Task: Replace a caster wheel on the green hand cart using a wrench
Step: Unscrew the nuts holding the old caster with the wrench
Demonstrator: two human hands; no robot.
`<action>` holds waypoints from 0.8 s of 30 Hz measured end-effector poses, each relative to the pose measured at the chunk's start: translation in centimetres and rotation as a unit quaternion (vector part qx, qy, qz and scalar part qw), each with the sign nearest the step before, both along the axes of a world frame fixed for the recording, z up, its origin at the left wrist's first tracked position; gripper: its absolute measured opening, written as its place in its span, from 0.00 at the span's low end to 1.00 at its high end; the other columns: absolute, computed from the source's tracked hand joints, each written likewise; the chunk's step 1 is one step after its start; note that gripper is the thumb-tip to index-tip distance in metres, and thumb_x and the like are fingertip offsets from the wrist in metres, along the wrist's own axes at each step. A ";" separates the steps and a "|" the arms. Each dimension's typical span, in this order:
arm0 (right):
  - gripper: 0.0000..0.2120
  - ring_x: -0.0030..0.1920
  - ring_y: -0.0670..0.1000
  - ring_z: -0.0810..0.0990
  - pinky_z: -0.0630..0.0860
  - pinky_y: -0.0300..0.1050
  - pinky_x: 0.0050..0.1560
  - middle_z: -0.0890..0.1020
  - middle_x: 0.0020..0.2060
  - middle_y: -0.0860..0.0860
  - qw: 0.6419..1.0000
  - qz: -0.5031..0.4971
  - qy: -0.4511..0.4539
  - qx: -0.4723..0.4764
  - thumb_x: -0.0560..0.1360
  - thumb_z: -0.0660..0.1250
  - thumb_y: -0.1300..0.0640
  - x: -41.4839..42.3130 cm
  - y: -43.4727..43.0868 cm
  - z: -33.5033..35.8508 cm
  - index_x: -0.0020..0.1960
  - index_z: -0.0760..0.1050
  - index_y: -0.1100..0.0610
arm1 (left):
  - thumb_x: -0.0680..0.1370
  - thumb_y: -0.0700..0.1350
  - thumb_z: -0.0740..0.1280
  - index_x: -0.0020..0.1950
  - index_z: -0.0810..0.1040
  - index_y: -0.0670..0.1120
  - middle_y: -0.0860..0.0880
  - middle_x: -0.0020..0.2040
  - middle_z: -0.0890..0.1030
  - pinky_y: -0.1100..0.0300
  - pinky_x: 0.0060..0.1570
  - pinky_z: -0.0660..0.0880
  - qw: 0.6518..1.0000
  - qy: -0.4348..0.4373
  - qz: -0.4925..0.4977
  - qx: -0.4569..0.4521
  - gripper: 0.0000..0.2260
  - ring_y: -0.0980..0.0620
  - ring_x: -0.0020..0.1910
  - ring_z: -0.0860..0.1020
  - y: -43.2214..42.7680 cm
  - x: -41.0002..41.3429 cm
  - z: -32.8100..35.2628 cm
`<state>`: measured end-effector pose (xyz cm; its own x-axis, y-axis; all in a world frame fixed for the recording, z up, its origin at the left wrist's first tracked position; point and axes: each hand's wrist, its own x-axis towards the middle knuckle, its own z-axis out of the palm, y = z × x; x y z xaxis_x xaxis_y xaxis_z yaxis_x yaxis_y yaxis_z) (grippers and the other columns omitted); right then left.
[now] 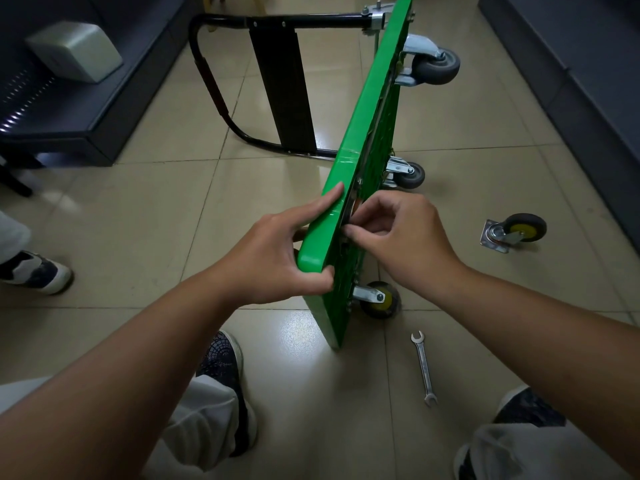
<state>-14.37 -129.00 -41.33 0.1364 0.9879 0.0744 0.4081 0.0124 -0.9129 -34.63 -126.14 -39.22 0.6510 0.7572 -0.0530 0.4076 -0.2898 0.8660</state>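
At far left, one shoe (pixel 34 271) of a second person sits on the tiled floor (pixel 156 220), below a dark bench (pixel 104 109) carrying one grey box (pixel 74 51). The one green hand cart (pixel 367 116) stands on its long edge mid-floor, its black handle (pixel 214 88) folded out leftward. The left hand (pixel 277 258) grips its near corner, forefinger straight along the edge. The right hand (pixel 405 237) has its fingers (pixel 349 232) curled, pinching at the underside rim; what they nip is hidden. There are four casters: two grey (pixel 436 65) (pixel 410 174) and one yellow-hubbed (pixel 381 299) mounted, and one loose caster (pixel 516 232) on the floor at right. One wrench (pixel 424 367) lies near the feet.
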 end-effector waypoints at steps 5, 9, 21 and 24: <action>0.07 0.37 0.45 0.85 0.84 0.52 0.44 0.85 0.37 0.47 1.000 -0.013 -0.005 -0.009 0.70 0.78 0.59 -0.2 -0.2 -0.1 0.43 0.81 0.53 | 0.72 0.37 0.76 0.81 0.59 0.61 0.60 0.74 0.70 0.57 0.52 0.83 1.000 0.001 -0.001 0.001 0.45 0.55 0.62 0.80 0.0 -0.1 0.0; 0.06 0.37 0.43 0.85 0.84 0.50 0.45 0.86 0.37 0.46 1.000 -0.010 -0.004 -0.010 0.71 0.78 0.60 -0.3 -0.3 0.1 0.45 0.82 0.53 | 0.72 0.37 0.76 0.81 0.59 0.61 0.60 0.74 0.70 0.58 0.52 0.83 1.000 0.002 -0.002 0.003 0.45 0.56 0.62 0.80 0.1 -0.1 0.0; 0.08 0.37 0.45 0.85 0.84 0.50 0.45 0.85 0.37 0.47 0.999 0.022 -0.022 -0.008 0.70 0.77 0.62 -0.3 -0.5 -0.8 0.46 0.81 0.55 | 0.72 0.37 0.76 0.81 0.59 0.62 0.63 0.73 0.70 0.59 0.51 0.83 1.000 0.002 -0.002 0.003 0.45 0.57 0.60 0.80 0.1 -0.1 0.0; 0.08 0.37 0.46 0.84 0.84 0.49 0.45 0.84 0.37 0.48 1.000 0.022 -0.020 0.002 0.70 0.77 0.62 -0.2 -0.5 -1.0 0.46 0.81 0.55 | 0.71 0.37 0.76 0.81 0.59 0.62 0.62 0.74 0.69 0.59 0.50 0.83 1.000 0.006 -0.002 0.004 0.45 0.58 0.61 0.79 0.0 -0.1 0.1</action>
<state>-14.54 -129.48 -42.34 0.0894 0.9926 0.0823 0.4437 0.0343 -0.8955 -34.68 -126.13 -39.15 0.6533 0.7552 -0.0539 0.4164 -0.2989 0.8586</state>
